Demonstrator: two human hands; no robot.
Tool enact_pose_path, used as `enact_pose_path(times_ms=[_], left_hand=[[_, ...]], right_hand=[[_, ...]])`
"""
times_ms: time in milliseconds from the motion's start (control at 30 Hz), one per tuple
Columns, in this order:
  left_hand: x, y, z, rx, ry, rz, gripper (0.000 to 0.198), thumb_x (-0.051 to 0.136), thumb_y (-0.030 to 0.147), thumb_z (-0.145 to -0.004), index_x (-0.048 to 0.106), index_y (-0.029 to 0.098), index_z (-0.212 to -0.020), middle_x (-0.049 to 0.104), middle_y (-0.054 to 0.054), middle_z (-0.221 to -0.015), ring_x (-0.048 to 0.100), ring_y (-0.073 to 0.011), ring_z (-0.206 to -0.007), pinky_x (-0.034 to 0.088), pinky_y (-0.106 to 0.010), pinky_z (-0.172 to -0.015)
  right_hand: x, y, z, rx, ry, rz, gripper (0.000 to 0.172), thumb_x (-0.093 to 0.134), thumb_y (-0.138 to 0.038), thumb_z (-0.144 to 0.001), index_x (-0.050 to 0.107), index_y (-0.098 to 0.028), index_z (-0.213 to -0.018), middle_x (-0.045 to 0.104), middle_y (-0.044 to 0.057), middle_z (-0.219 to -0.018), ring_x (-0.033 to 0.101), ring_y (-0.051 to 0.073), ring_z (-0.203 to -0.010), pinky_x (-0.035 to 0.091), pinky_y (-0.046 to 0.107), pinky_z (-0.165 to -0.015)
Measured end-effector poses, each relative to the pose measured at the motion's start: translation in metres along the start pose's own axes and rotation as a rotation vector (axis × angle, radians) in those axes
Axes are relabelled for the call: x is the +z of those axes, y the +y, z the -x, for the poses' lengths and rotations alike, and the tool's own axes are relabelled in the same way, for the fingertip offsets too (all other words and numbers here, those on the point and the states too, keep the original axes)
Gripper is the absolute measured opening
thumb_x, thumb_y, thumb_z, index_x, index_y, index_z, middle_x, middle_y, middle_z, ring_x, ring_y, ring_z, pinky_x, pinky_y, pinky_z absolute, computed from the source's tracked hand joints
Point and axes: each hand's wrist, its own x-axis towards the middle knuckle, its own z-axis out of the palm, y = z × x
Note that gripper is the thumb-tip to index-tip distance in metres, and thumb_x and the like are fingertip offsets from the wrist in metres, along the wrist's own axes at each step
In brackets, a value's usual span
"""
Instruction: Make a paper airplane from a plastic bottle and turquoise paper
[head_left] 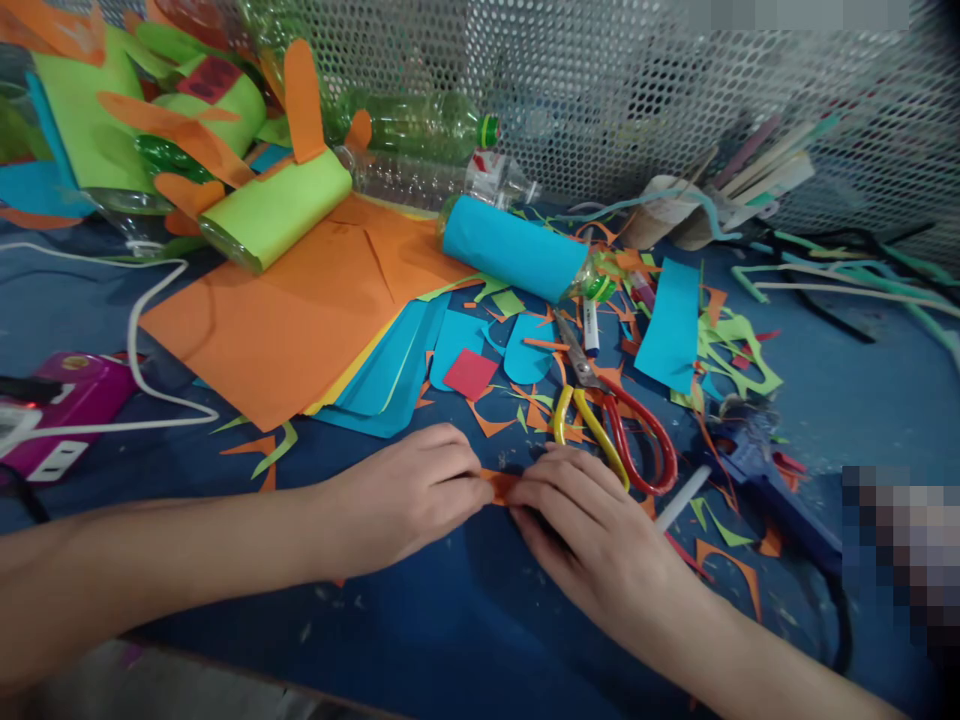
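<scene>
Between my two hands, low over the blue table, is a small piece of orange paper (496, 486). My left hand (416, 492) pinches its left end, while my right hand (592, 525) has its fingers closed on the right end; most of the piece is hidden by the fingers. Just beyond my right hand lie scissors (583, 372) with red and yellow handles. A red paper square (471, 374) and blue rounded paper cutouts (529, 348) rest past my fingertips. A bottle wrapped in blue paper (514, 248) lies on its side farther back.
Orange sheets (285, 320) cover the left-centre, with a green-wrapped bottle (277, 210) on them. A blue glue gun (772, 485) lies at right among paper scraps. A purple power strip (82, 410) with a white cable sits at left. Perforated metal mesh (585, 90) closes the back.
</scene>
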Motion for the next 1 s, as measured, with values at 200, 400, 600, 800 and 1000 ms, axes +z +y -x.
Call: enact_pose_path(times_ms=[200, 400, 600, 800, 1000], left_hand=[[-0.0013, -0.0017, 0.0006, -0.086, 0.055, 0.069, 0.018, 0.047, 0.02, -0.091, 0.062, 0.011, -0.092, 0.058, -0.007, -0.088, 0.047, -0.0177, -0.088, 0.043, -0.031, -0.082], [0.0019, -0.0033, 0.0004, 0.017, 0.0, 0.024, 0.02, 0.04, 0.011, -0.092, 0.06, 0.008, -0.094, 0.059, -0.007, -0.084, 0.046, -0.0169, -0.083, 0.041, -0.032, -0.082], [-0.0016, -0.0015, -0.0001, 0.016, 0.013, -0.033, 0.02, 0.042, 0.011, -0.091, 0.06, 0.013, -0.1, 0.056, -0.007, -0.084, 0.043, -0.0179, -0.083, 0.043, -0.03, -0.075], [-0.0033, -0.002, -0.0005, -0.014, 0.03, -0.001, 0.02, 0.043, 0.015, -0.092, 0.062, 0.012, -0.095, 0.057, -0.007, -0.085, 0.045, -0.0178, -0.085, 0.043, -0.032, -0.08], [-0.0002, -0.003, 0.0003, -0.084, 0.071, 0.032, 0.019, 0.046, 0.02, -0.092, 0.063, 0.012, -0.096, 0.058, -0.007, -0.09, 0.048, -0.0182, -0.09, 0.044, -0.033, -0.082]], right_hand=[[-0.0023, -0.0006, -0.0005, -0.019, 0.005, 0.059, 0.014, 0.05, -0.012, -0.087, 0.063, -0.016, -0.089, 0.065, 0.004, -0.08, 0.06, 0.018, -0.082, 0.051, 0.039, -0.088], [-0.0001, -0.001, -0.0011, -0.045, 0.043, 0.11, 0.013, 0.05, -0.011, -0.087, 0.063, -0.014, -0.087, 0.065, 0.004, -0.077, 0.06, 0.018, -0.08, 0.05, 0.038, -0.087], [0.0025, -0.0003, -0.0006, 0.097, 0.055, 0.039, 0.007, 0.055, -0.014, -0.083, 0.06, -0.015, -0.078, 0.062, 0.006, -0.077, 0.057, 0.02, -0.078, 0.05, 0.039, -0.079], [0.0024, -0.0004, -0.0015, 0.136, 0.031, -0.015, 0.006, 0.055, -0.013, -0.084, 0.058, -0.016, -0.079, 0.06, 0.005, -0.077, 0.053, 0.018, -0.076, 0.048, 0.037, -0.079], [0.0015, 0.0009, 0.0004, 0.08, 0.024, -0.021, 0.005, 0.055, -0.013, -0.085, 0.059, -0.015, -0.086, 0.062, 0.004, -0.082, 0.055, 0.018, -0.081, 0.048, 0.037, -0.083]])
